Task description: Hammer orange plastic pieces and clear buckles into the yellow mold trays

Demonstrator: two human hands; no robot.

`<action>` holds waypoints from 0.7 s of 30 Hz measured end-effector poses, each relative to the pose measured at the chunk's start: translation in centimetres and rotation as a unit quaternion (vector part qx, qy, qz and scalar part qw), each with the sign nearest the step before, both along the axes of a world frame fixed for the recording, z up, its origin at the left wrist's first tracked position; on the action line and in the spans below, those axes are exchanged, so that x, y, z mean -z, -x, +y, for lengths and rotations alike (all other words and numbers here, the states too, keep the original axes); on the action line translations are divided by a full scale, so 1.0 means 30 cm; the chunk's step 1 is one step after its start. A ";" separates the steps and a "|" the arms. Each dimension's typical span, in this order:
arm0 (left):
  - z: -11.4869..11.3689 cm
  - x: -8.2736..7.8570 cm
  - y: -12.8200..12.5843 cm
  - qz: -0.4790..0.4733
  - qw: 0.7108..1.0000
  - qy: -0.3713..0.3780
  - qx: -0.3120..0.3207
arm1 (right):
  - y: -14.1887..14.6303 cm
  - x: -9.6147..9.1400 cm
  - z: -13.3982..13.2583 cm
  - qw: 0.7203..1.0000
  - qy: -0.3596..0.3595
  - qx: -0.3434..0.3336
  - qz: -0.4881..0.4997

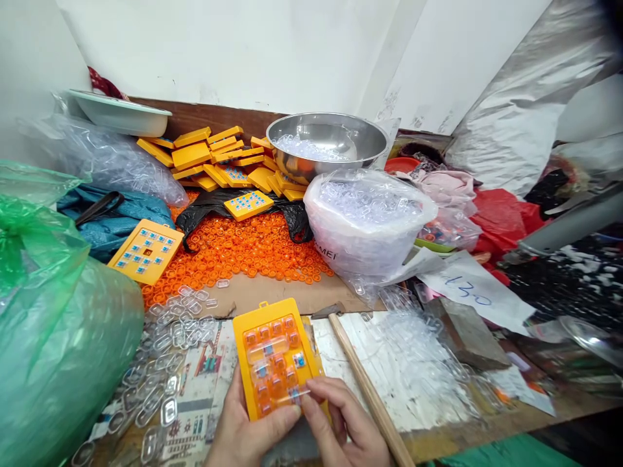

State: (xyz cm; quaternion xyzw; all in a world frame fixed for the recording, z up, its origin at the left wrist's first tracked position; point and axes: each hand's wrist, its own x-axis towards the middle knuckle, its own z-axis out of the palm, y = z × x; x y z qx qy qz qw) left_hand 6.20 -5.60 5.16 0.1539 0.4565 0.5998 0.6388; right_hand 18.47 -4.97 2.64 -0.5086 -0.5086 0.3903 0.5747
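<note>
My left hand (250, 425) grips the lower left edge of a yellow plastic panel (306, 372), tilted above the bench. The panel's pockets hold orange pieces, with small transparent covers over some of them. Blue-patterned squares show in a few spots. With thumb and index finger, my right hand (345, 421) pinches a thin transparent plastic cover (292, 394) at the panel's lower right. My left thumb lies close to that cover's left end. The fingers behind the panel are hidden.
Loose orange rings (243, 243) lie in a heap behind the panel, below stacked yellow panels (192, 155). Transparent covers (170, 337) are scattered at left. A white bag (360, 233), steel bowl (335, 139), wooden stick (370, 389) and green bag (73, 350) stand around.
</note>
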 end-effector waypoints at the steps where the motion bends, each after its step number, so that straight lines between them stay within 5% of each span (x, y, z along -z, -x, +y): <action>1: -0.003 0.005 -0.001 0.009 1.000 -0.001 -0.004 | -0.004 0.000 0.004 0.998 -0.040 0.014 -0.047; 4: -0.009 0.012 -0.005 0.020 1.000 -0.009 -0.004 | -0.015 -0.008 0.018 0.997 -0.041 0.007 -0.065; 9: -0.013 0.009 -0.014 0.078 0.997 -0.016 -0.016 | -0.019 -0.017 0.048 0.961 0.152 -0.114 0.202; 14: 0.013 0.027 -0.014 0.118 0.993 -0.011 -0.014 | -0.028 -0.030 0.067 0.958 0.166 -0.114 0.204; 17: 0.039 0.045 -0.005 0.099 0.995 0.008 -0.018 | -0.064 -0.121 0.145 0.975 0.132 -0.150 0.098; 19: 0.052 0.044 0.001 0.080 0.996 0.031 -0.023 | -0.109 -0.233 0.266 0.969 0.016 -0.183 -0.162; 21: 0.059 0.030 0.004 0.061 0.996 0.054 -0.025 | -0.161 -0.363 0.439 0.960 -0.053 -0.109 -0.252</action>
